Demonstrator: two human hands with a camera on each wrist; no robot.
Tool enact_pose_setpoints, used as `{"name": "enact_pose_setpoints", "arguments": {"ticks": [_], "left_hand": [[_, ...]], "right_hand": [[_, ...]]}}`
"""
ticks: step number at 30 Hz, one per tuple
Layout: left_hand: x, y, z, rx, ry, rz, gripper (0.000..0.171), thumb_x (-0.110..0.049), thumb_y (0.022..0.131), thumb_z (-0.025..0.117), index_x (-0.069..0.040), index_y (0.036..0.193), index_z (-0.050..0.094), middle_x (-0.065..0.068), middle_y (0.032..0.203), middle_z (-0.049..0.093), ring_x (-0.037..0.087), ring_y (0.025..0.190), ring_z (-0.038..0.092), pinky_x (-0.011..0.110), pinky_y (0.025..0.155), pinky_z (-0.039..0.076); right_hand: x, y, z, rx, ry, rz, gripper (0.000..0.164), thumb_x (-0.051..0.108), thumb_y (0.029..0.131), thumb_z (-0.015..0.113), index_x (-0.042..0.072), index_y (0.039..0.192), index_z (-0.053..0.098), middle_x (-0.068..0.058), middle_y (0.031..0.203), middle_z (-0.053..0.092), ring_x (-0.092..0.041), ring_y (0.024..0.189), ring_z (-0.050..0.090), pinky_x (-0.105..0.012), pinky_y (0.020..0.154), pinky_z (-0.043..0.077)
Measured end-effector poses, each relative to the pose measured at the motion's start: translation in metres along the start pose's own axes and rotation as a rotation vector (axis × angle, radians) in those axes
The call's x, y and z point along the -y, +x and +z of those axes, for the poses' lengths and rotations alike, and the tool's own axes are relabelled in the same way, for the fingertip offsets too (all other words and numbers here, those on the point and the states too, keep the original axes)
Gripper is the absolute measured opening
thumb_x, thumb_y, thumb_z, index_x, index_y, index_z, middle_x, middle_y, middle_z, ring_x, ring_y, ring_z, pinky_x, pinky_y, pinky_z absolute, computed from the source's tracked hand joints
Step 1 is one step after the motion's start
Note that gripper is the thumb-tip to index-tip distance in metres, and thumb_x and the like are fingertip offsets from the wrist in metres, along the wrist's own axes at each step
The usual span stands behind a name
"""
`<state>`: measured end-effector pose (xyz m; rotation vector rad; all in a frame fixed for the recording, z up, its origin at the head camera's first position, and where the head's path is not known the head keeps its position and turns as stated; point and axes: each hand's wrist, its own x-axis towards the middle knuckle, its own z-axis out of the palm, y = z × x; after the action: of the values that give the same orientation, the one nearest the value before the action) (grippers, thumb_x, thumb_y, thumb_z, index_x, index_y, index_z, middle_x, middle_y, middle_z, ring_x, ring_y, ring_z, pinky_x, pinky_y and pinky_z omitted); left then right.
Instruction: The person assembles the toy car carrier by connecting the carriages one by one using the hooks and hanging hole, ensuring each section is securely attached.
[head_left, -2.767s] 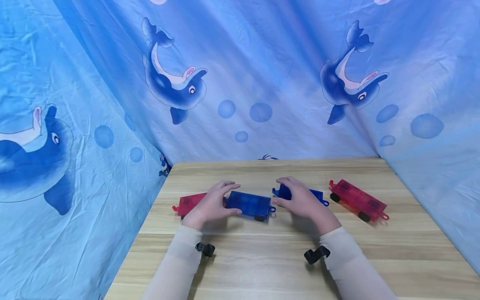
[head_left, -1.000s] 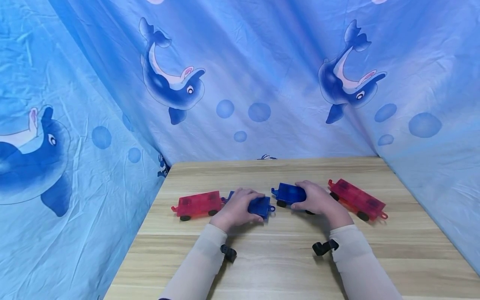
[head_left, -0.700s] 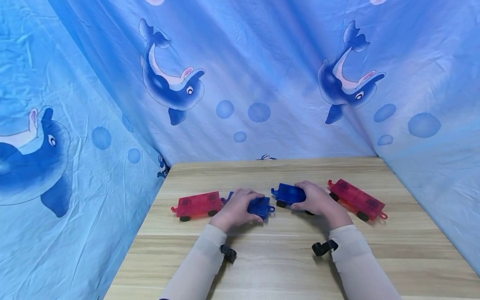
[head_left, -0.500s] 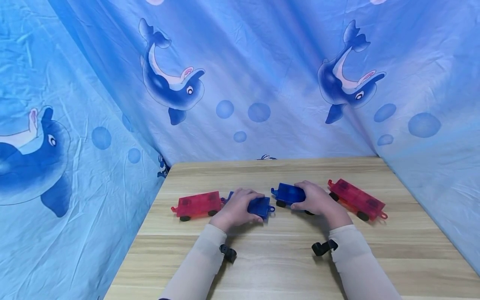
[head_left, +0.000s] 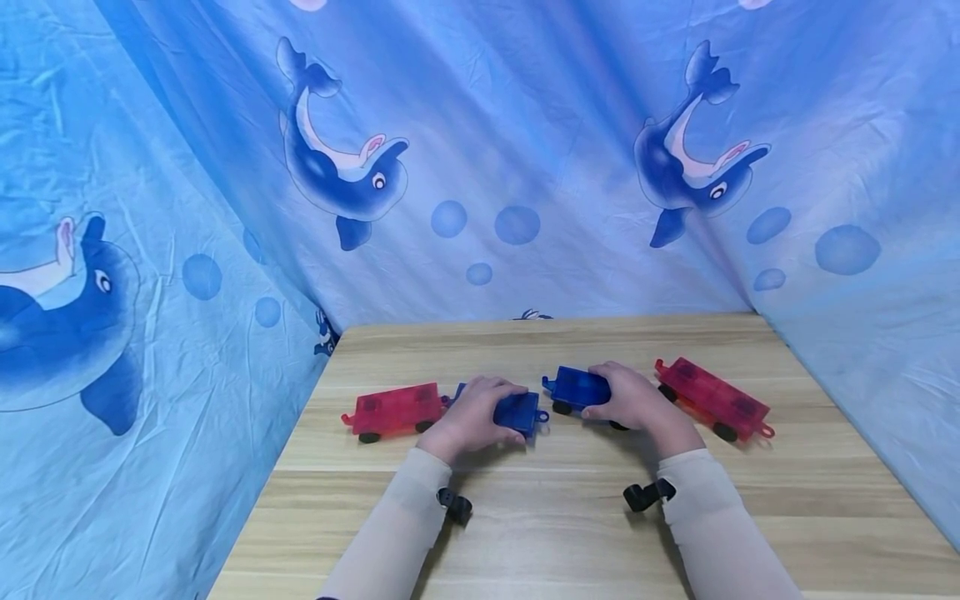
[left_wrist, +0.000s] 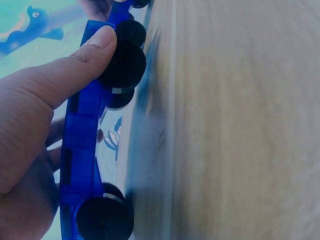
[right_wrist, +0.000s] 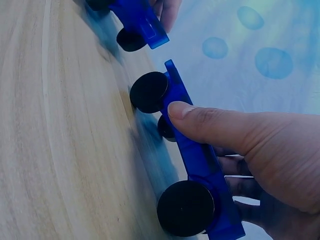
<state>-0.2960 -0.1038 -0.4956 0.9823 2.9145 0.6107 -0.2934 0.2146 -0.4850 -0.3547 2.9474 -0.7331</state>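
My left hand (head_left: 480,414) grips the left blue toy train car (head_left: 517,413) from above, thumb on its near side and fingers on the far side. Black wheels show under that car in the left wrist view. With my right hand (head_left: 633,404) I hold the other blue toy train car (head_left: 579,387) by its sides; its black wheels (right_wrist: 186,207) face the table in the right wrist view. A small gap separates the left car's ring (head_left: 543,417) from the right car's hook (head_left: 548,382).
A red toy train car (head_left: 397,408) stands at the left, its right end against the left blue car's hook. Another red car (head_left: 716,398) stands angled at the right. The wooden table (head_left: 540,533) is bordered by a blue dolphin curtain (head_left: 480,167).
Since the earliest frame, my left hand has moved right onto the left blue car and closed round it. My right hand has shifted right along its car. Over the last second both hold still.
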Motion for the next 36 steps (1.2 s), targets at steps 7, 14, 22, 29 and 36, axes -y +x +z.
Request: {"name": "enact_pose_setpoints", "arguments": {"ticks": [7,14,22,29,36], "left_hand": [[0.0003,0.0008,-0.0013,-0.005,-0.036,-0.02,0.081,-0.058,0.08,0.087,-0.039,0.152,0.055,-0.007,0.149,0.055,0.027,0.142,0.042,0.054,0.11,0.046],[0.0002,0.0,-0.004,0.0,-0.053,-0.042,0.082,-0.06,0.079,0.086,-0.04,0.152,0.054,-0.005,0.151,0.054,0.027,0.142,0.043,0.054,0.11,0.047],[0.0019,0.0003,-0.005,-0.029,-0.069,-0.05,0.083,-0.061,0.078,0.087,-0.039,0.152,0.054,-0.007,0.148,0.056,0.025,0.14,0.048,0.054,0.111,0.046],[0.0038,0.0023,-0.0058,-0.04,-0.065,-0.046,0.084,-0.063,0.078,0.085,-0.037,0.152,0.054,-0.006,0.146,0.057,0.025,0.137,0.051,0.053,0.111,0.045],[0.0015,0.0023,-0.0072,-0.052,-0.062,-0.06,0.084,-0.062,0.079,0.086,-0.036,0.152,0.054,-0.006,0.147,0.056,0.024,0.138,0.05,0.054,0.113,0.042]], "right_hand": [[-0.0011,0.0002,-0.0005,0.001,0.002,-0.005,0.091,0.044,0.082,0.09,0.005,0.154,0.05,-0.023,0.147,0.054,-0.045,0.129,0.055,-0.067,0.104,0.046],[-0.0015,-0.0006,-0.0009,0.003,0.003,0.0,0.091,0.045,0.081,0.091,0.006,0.153,0.051,-0.023,0.149,0.053,-0.046,0.13,0.054,-0.067,0.104,0.046],[-0.0004,-0.0029,-0.0032,0.008,0.012,-0.023,0.087,0.042,0.081,0.092,0.006,0.15,0.054,-0.02,0.143,0.057,-0.044,0.125,0.058,-0.065,0.101,0.049],[0.0009,-0.004,-0.0043,0.023,0.021,-0.033,0.085,0.042,0.079,0.093,0.007,0.147,0.056,-0.017,0.139,0.06,-0.041,0.121,0.06,-0.063,0.099,0.052],[0.0003,-0.0021,-0.004,0.038,0.021,-0.043,0.084,0.039,0.077,0.094,0.007,0.145,0.058,-0.013,0.134,0.062,-0.036,0.115,0.062,-0.059,0.095,0.055]]}}
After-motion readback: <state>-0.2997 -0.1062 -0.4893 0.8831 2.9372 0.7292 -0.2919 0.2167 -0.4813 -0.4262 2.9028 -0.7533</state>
